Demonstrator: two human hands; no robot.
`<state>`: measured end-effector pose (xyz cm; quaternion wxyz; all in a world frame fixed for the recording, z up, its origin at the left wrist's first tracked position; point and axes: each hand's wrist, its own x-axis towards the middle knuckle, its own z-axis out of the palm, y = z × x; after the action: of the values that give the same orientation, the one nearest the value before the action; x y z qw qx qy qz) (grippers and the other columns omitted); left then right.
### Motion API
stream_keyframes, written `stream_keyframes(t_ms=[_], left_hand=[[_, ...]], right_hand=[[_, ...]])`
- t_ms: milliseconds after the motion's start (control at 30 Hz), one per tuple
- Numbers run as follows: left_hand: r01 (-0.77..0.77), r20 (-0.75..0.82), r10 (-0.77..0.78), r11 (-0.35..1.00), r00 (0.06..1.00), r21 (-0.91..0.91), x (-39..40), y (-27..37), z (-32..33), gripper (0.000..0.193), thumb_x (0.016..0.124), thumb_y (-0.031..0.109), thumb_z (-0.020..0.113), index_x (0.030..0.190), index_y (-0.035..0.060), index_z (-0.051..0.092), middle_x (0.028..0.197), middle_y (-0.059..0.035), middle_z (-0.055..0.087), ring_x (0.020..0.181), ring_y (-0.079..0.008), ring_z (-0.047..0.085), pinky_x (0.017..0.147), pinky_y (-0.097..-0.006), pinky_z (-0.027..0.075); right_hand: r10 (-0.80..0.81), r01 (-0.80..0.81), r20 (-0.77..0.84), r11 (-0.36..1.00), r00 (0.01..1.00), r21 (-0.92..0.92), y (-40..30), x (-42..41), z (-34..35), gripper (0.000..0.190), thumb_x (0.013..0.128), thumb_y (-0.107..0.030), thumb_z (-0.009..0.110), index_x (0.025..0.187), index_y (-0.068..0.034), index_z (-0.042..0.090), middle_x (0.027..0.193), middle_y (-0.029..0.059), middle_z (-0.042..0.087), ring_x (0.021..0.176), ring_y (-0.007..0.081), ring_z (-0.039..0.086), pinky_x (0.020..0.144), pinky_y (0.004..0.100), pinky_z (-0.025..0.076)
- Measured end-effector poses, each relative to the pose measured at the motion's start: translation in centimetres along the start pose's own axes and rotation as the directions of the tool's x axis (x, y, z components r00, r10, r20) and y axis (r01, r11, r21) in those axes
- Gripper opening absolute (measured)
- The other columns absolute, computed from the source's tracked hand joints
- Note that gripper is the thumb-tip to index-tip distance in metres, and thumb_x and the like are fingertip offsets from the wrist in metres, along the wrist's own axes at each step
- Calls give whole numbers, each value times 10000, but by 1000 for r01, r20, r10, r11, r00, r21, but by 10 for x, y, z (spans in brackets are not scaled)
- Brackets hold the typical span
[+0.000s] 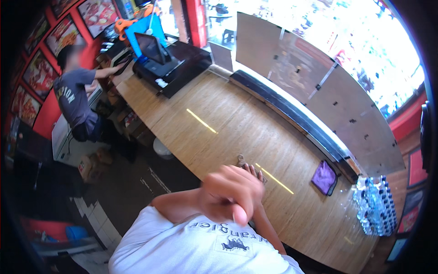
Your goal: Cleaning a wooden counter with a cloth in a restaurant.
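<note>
My left hand (232, 195) is raised close to the camera, blurred, with its fingers curled in and the thumb towards me. I see nothing in it. Behind it, partly covered, my right hand (254, 171) lies over a crumpled brown patterned cloth (241, 159) on the wood-look countertop (226, 113). Only the fingers and forearm of that hand show. A yellow line (274, 178) runs along the surface just right of the fingers. Farther right lies a folded purple cloth (323, 178) with a dark edge.
Wrapped water bottles (374, 205) stand at the counter's right end. A touchscreen terminal (155, 51) sits on a black unit (184, 65) at the far end. Tall panels (301, 65) line the window side. A person (77, 96) stands at left behind the counter, near a white stool (162, 149).
</note>
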<state>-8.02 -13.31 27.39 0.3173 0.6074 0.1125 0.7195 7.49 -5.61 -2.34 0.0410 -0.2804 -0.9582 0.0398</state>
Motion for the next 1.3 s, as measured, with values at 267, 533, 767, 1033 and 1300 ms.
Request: stream_keyframes(t_ms=[267, 533, 767, 1033, 1300], left_hand=[[-193, -103, 215, 455, 971, -869, 49, 17, 65, 1017, 1049, 694, 317, 1475, -218, 461, 1498, -402, 506, 1400, -413, 504, 1095, -467, 469], [-19, 185, 276, 601, 943, -799, 53, 87, -53, 1033, 1003, 784, 289, 1285, -176, 545, 1200, -306, 549, 1105, -341, 558, 900, -408, 499], [35, 351, 250, 769, 903, -638, 49, 129, -151, 1082, 956, 874, 260, 1096, -134, 629, 902, -210, 592, 809, -270, 613, 705, -349, 530], [-3, 391, 229, 865, 892, -501, 40, 148, -185, 1100, 923, 940, 235, 860, -68, 671, 604, -92, 579, 505, -184, 607, 499, -287, 532], [-567, -278, 508, 799, 815, -201, 30, 129, -167, 849, 1028, 780, 341, 570, 94, 539, 487, 17, 448, 357, -102, 451, 434, -253, 498]], right_hand=[[44, -38, -31, 985, 999, 165, -5, 44, -7, 803, 986, -566, 607, 1618, -104, 426, 1717, 115, 347, 1612, 308, 255, 1315, 570, 119], [329, -324, -37, 941, 944, 97, -39, 91, 8, 792, 1007, -570, 568, 1630, -110, 401, 1726, 111, 326, 1617, 317, 234, 1320, 561, 108], [430, -427, -92, 903, 898, 51, -46, 154, 26, 774, 1031, -556, 549, 1640, -112, 369, 1728, 122, 310, 1615, 321, 233, 1309, 565, 121], [549, -546, -128, 835, 826, 64, -59, 205, 19, 764, 1036, -580, 537, 1629, -122, 391, 1720, 95, 339, 1611, 288, 247, 1310, 543, 151], [642, -638, -105, 767, 760, 68, -74, 202, 32, 764, 1051, -588, 491, 1649, -128, 370, 1744, 103, 298, 1627, 300, 220, 1314, 547, 133]])
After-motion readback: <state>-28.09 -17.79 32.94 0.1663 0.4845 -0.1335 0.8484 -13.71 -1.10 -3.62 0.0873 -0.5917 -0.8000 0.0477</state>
